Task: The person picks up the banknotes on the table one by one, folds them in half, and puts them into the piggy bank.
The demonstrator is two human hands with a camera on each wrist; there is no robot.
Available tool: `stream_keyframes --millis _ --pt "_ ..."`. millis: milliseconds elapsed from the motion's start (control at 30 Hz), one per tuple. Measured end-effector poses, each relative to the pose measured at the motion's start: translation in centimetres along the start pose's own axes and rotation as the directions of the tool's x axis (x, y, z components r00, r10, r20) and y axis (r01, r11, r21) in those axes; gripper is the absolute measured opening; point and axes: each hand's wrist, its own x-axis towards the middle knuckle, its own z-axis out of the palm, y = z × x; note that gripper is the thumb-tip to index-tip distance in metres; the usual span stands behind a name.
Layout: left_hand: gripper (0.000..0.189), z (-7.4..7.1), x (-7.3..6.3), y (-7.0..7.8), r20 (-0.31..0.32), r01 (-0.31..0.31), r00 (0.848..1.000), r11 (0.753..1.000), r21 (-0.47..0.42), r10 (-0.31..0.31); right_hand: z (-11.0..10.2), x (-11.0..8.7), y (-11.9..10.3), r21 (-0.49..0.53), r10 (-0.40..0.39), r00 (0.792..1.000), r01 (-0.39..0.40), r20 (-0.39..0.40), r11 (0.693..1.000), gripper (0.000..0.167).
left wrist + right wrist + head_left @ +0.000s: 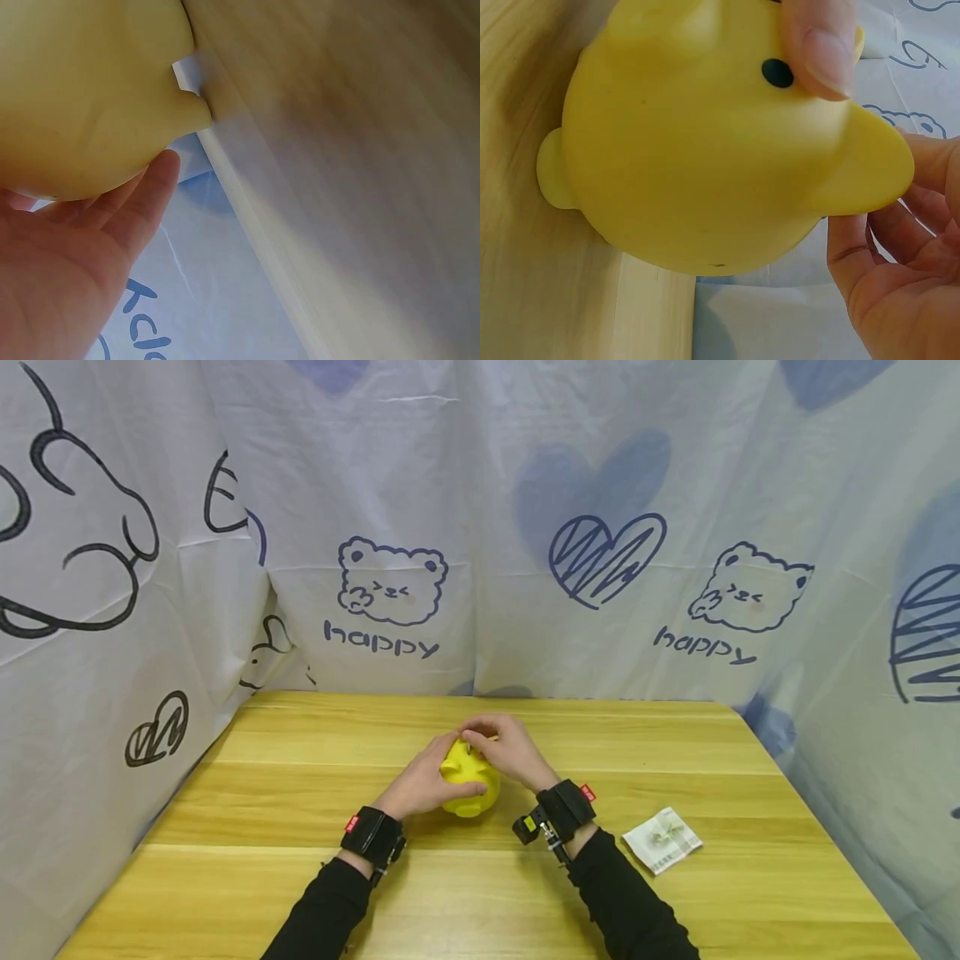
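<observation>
A round yellow piggy bank (471, 789) stands on the wooden table, its dark eye and snout showing in the right wrist view. My left hand (429, 783) grips it from the left, the thumb across its front and the fingers around its side. The left wrist view shows those fingers (154, 191) against the round body. My right hand (510, 750) is at the top, thumb and index fingertips together at a small grey piece (469, 748), perhaps a coin's edge. In the right wrist view the right hand (907, 277) is partly hidden behind the ear (874, 165).
A small white packet (663, 841) with a pale printed picture lies on the table (300, 810), right of the right forearm. A white cloth (480, 485) with blue hearts and bear drawings hangs behind the table and along both sides.
</observation>
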Motion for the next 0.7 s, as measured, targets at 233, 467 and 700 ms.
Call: stream_keyframes --millis 233,467,700 --pt "0.102 0.05 0.04 -0.02 -0.001 -0.006 1.0 1.0 -0.006 0.006 0.03 -0.12 -0.02 -0.016 0.008 1.0 -0.008 -0.014 1.0 0.02" --pt "0.101 0.06 -0.04 -0.04 0.002 -0.002 1.0 1.0 -0.013 0.002 -0.02 -0.29 -0.05 -0.021 0.012 1.0 -0.013 -0.017 1.0 0.021" --pt "0.101 0.04 -0.05 -0.07 -0.004 0.0 1.0 1.0 -0.008 0.0 -0.04 -0.28 -0.19 -0.058 0.007 1.0 -0.008 -0.019 0.998 0.022"
